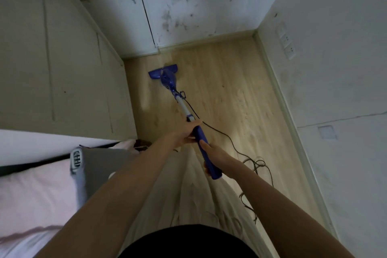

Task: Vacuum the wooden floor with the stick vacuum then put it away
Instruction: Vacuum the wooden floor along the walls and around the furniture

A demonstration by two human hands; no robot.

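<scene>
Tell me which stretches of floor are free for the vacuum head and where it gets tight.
The bare wooden floor lies open to the right of the vacuum head, bounded by the far baseboard and the right wall. It is tight to the left, where the cabinet stands close to the head. Nearer the person's right hand, the black cord lies tangled on the floor.

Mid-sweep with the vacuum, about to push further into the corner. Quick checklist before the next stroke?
1. Left hand grips the upper handle: ok.
2. Right hand grips the blue handle lower down: ok.
3. Vacuum head flat on the wooden floor: ok.
4. Path to the baseboard free: ok.
5. Cord tangled in loops beside the feet: not ok.
6. Motor running: cannot tell.
</scene>
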